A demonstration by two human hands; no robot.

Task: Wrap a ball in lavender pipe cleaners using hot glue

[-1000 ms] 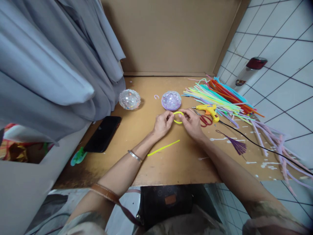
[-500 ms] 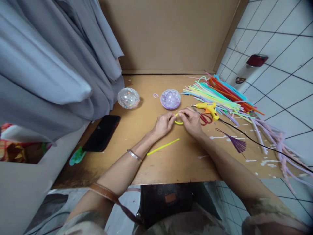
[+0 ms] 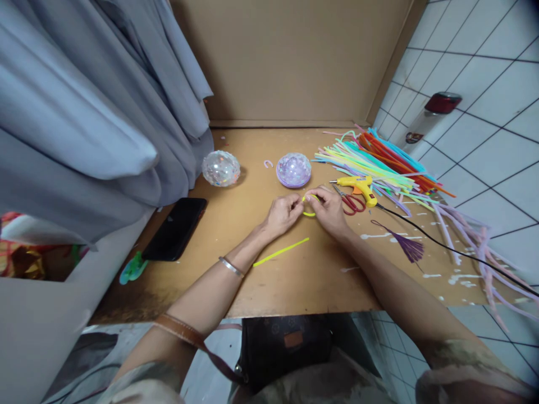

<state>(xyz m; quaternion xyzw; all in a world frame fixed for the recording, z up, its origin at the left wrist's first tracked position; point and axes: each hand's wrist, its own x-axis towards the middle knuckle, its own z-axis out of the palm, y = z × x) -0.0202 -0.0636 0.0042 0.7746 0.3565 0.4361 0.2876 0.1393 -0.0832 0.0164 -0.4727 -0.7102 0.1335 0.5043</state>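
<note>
A yellow pipe cleaner [image 3: 309, 214] is curved into a loop between my hands, just above the table. My left hand [image 3: 283, 214] pinches one part of it, fingers closed. Opposite, my right hand [image 3: 327, 210] grips it between thumb and fingers, and the fingertips of both hands nearly meet. A second yellow pipe cleaner [image 3: 281, 252] lies straight on the table, below my left hand. Beyond my hands sits a purple-tinted clear ball [image 3: 293, 170]. Scissors with red handles [image 3: 353, 204] rest right beside my right hand.
A yellow glue gun [image 3: 357, 187] with a black cord lies at right, before a heap of coloured pipe cleaners [image 3: 379, 163]. A purple tassel [image 3: 407, 247] is nearer. At left are a clear ball [image 3: 221, 168], a black phone [image 3: 176, 229] and a green item [image 3: 133, 269]. Grey curtain [image 3: 105, 101] hangs left.
The yellow loop between my hands has shifted very slightly right, and my right fingers have changed position a little. Everything else looks the same.
</note>
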